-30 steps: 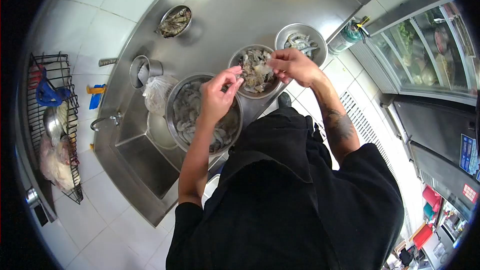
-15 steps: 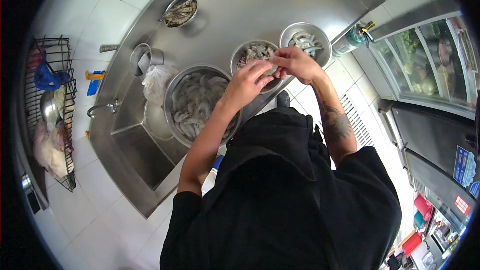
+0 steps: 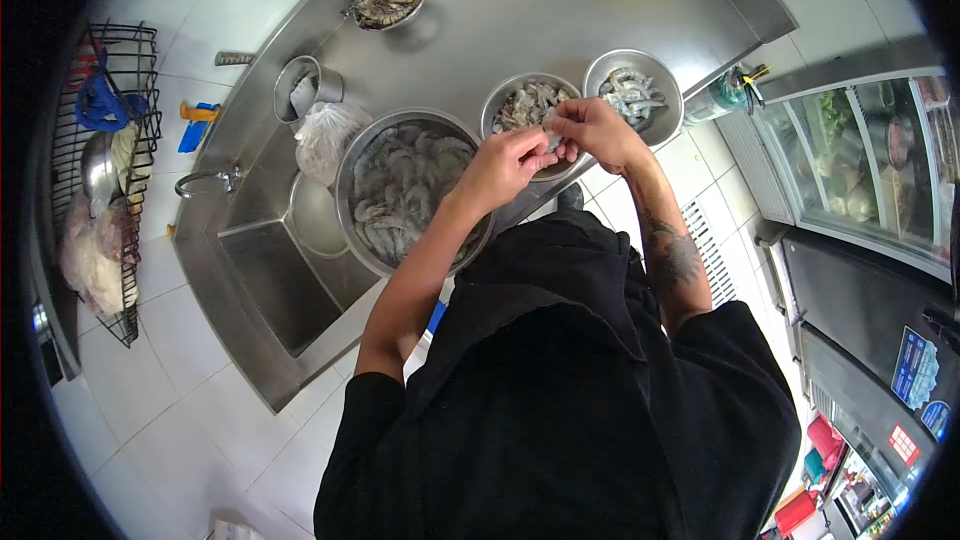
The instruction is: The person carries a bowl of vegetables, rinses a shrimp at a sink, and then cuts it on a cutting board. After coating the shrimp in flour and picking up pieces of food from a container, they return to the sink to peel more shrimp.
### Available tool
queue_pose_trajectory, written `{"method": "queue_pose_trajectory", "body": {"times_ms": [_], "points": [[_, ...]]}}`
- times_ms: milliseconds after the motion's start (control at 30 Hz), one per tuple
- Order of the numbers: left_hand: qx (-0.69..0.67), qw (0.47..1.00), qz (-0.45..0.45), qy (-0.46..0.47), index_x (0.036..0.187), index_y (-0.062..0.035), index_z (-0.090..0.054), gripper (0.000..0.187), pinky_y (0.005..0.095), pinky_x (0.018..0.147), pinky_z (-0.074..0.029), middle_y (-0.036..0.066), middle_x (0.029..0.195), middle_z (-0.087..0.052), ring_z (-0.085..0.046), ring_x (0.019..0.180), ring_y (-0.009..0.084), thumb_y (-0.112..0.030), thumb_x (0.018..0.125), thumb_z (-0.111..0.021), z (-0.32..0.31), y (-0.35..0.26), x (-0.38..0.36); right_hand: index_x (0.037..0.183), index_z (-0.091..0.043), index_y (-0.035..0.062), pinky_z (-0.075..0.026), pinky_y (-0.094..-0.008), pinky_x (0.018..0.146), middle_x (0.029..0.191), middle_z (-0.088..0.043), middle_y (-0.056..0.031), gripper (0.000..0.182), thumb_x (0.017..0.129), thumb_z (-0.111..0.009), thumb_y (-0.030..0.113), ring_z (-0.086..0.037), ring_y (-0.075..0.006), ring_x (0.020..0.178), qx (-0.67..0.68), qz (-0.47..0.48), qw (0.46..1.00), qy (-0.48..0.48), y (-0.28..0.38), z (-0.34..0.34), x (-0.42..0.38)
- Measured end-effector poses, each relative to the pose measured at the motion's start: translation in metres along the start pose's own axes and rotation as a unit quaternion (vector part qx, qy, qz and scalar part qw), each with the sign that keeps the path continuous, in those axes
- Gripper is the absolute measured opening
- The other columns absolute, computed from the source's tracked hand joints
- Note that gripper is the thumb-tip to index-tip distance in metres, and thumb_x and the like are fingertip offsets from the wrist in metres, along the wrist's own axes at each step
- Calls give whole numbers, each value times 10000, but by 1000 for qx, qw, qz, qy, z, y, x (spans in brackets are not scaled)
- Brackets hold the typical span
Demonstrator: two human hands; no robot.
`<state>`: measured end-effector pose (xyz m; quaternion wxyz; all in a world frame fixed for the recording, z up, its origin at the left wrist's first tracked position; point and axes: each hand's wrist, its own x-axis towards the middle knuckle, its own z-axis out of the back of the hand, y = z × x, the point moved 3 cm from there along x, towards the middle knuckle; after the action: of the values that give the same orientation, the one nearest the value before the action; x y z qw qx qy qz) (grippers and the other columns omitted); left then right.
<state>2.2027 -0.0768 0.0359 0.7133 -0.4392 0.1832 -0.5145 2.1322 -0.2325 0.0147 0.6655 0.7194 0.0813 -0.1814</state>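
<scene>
My left hand (image 3: 510,168) and my right hand (image 3: 597,132) meet over the near edge of a metal bowl (image 3: 490,105) that holds shell scraps (image 3: 530,106). Fingers of both hands are pinched on a small greyish piece between them, which looks like a shrimp (image 3: 552,135) and is mostly hidden. To the right, a second bowl (image 3: 675,120) contains peeled-looking shrimp (image 3: 632,92). A large metal bowl (image 3: 345,185) full of whole grey shrimp (image 3: 405,185) stands left of my left hand, partly behind the forearm.
A sink basin (image 3: 280,285) lies at the left, with a faucet (image 3: 208,180). Near it are a plastic bag (image 3: 328,140) and a metal pot (image 3: 308,88). A small dish (image 3: 388,0) stands farther back. At the right are a bottle (image 3: 722,98) and a glass-front fridge (image 3: 860,155).
The camera view has shifted slightly. My left hand's fingers have drawn together into a pinch close to my right hand, above the scrap bowl.
</scene>
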Motion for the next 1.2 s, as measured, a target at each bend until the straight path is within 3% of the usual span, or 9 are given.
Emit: {"method": "queue_pose_trajectory", "body": {"times_ms": [200,433,500,533,667,733,1000,1100,1200], "points": [[-133,986,93,-29,766,-12,-483,222,309,572,-488,73,643,-589,-601,576,188,-43,802,-699,-3,0,-4,816,-595,-12,-469,-247,547,679,-577,-22,204,932,-590,156,-583,-104,597,22,21,994,-102,-12,21,3],[121,991,44,41,1395,-172,-427,642,400,712,-522,175,953,-684,-670,689,313,-163,818,-707,1,16,6,1042,-647,-29,-490,-234,660,817,-667,-94,374,920,-612,323,-607,-98,703,-105,-31,952,-287,-20,111,-19],[129,970,181,96,1363,-148,-469,581,397,693,-520,173,912,-690,-667,693,324,-183,829,-694,22,21,-10,1092,-629,-59,-518,-350,779,930,-697,-202,486,848,-667,360,-683,-254,864,-402,-43,830,-384,-36,133,-17],[109,976,188,5,1304,-126,-519,500,397,683,-522,175,858,-684,-669,698,323,-188,836,-681,33,42,-23,1092,-637,-45,-508,-382,829,971,-682,-238,481,821,-685,350,-675,-320,928,-386,-36,835,-390,-40,135,-20],[210,929,284,-114,1087,-62,-635,281,450,824,-505,182,1015,-662,-620,959,367,-155,822,-648,70,114,-85,1070,-649,20,-522,-398,776,940,-692,-197,329,855,-635,269,-681,-314,897,-389,36,856,-338,-32,98,-14],[247,951,133,-131,1097,-53,-633,301,432,899,-469,173,1080,-635,-569,1055,351,-154,814,-655,69,133,-97,1032,-679,33,-526,-355,758,913,-696,-175,243,872,-607,202,-687,-285,852,-394,63,868,-295,-28,62,4],[233,946,200,-101,1060,-6,-656,310,385,857,-489,165,1036,-643,-608,946,330,-134,782,-713,47,139,-94,1021,-646,-2,-509,-412,747,876,-658,-201,254,853,-623,187,-645,-356,821,-373,212,901,-65,9,-82,43],[23,925,273,-264,1006,19,-681,270,274,701,-510,122,889,-674,-661,741,187,-144,803,-751,78,104,-106,1106,-615,6,-486,-412,822,967,-642,-199,325,854,-643,210,-612,-363,930,-411,247,877,-38,11,-104,45],[-230,915,216,-253,1032,21,-667,225,265,712,-513,64,895,-672,-628,791,134,-125,864,-699,80,102,-107,1181,-561,26,-423,-485,908,1077,-596,-200,409,848,-643,248,-530,-409,1046,-420,318,849,-35,10,-118,46]]}}
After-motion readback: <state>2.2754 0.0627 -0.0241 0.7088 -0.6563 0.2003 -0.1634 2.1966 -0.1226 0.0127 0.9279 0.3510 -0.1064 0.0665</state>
